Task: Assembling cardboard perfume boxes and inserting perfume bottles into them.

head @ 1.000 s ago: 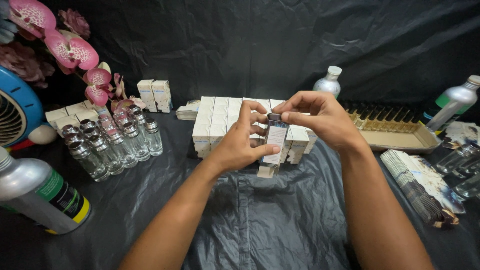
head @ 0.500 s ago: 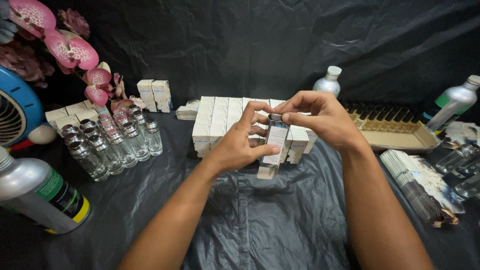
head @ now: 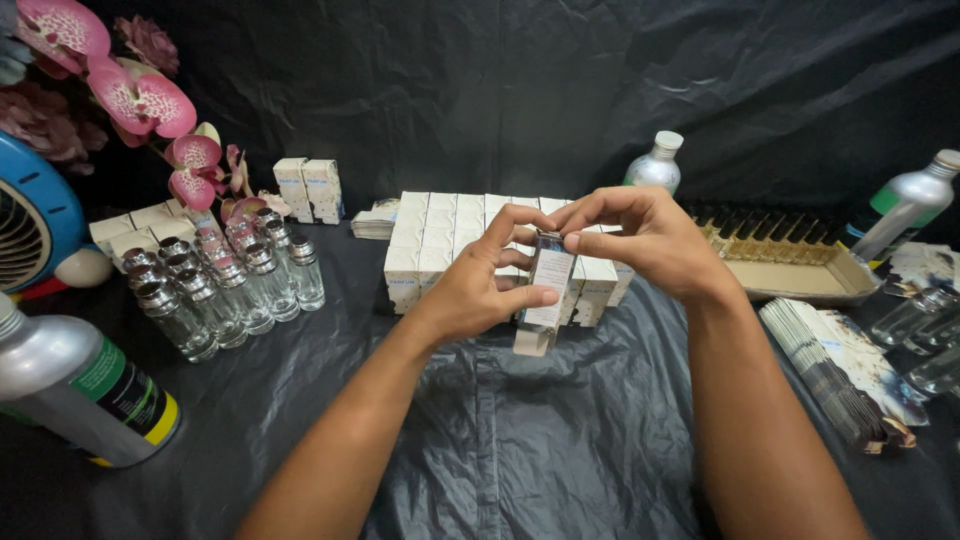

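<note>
Between my fingers [head: 520,296]: a small carton [head: 548,290] of matt white card. Beneath, the surface [head: 520,440] wears black plastic sheeting, glossy and creased. Left: clear glass bottles [head: 225,290] with shiny metal caps; a brushed-metal can [head: 75,390] with a glossy label. Behind: matt card boxes [head: 430,245].

I have both bare forearms stretched forward, converging at the middle. My left hand [head: 478,290] curls with thumb and fingers pinched inward. My right hand [head: 640,240] arches above it, palm down, its 2 fingertips [head: 572,240] pinching together.
</note>
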